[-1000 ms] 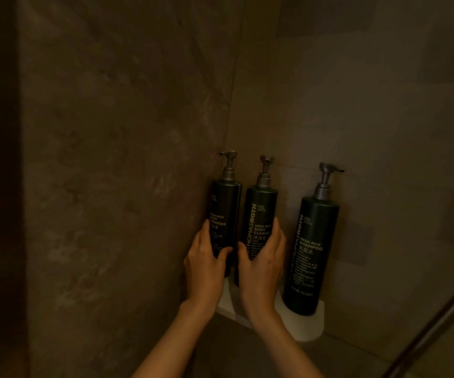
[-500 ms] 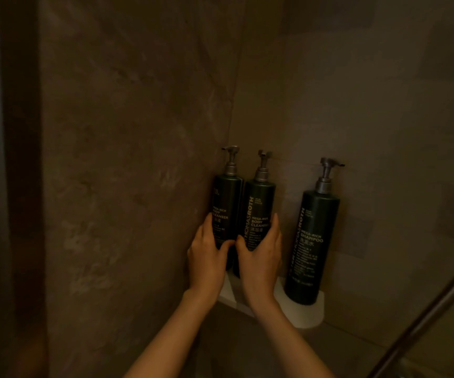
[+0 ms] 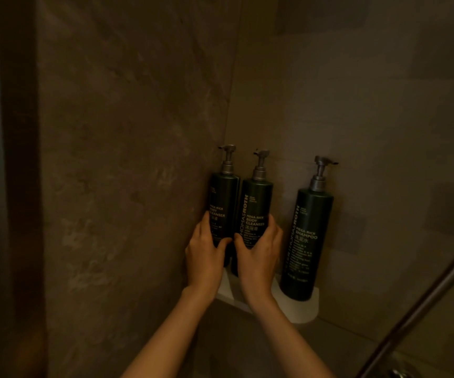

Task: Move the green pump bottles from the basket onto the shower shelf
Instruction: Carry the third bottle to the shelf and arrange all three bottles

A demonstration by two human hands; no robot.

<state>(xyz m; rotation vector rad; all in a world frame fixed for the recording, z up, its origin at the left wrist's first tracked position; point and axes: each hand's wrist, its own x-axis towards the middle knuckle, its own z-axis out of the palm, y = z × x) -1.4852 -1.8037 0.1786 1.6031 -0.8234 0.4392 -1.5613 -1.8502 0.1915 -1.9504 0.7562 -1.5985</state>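
Observation:
Three dark green pump bottles stand upright on a white corner shelf [image 3: 303,309] in the shower. My left hand [image 3: 205,255] is wrapped around the lower part of the left body cleanser bottle [image 3: 224,195], which sits against the left wall. My right hand [image 3: 260,252] grips the lower part of the middle body cleanser bottle [image 3: 255,203] right beside it. The shampoo bottle [image 3: 309,241] stands alone at the right end of the shelf, apart from both hands. The basket is not in view.
Brown stone walls meet in the corner behind the shelf. A metal bar [image 3: 422,304] runs diagonally across the lower right. A dark vertical frame [image 3: 18,186] stands at the far left.
The two bottles in my hands stand slightly closer together and nearer the corner. My hands keep the same grip. The view has shifted a little.

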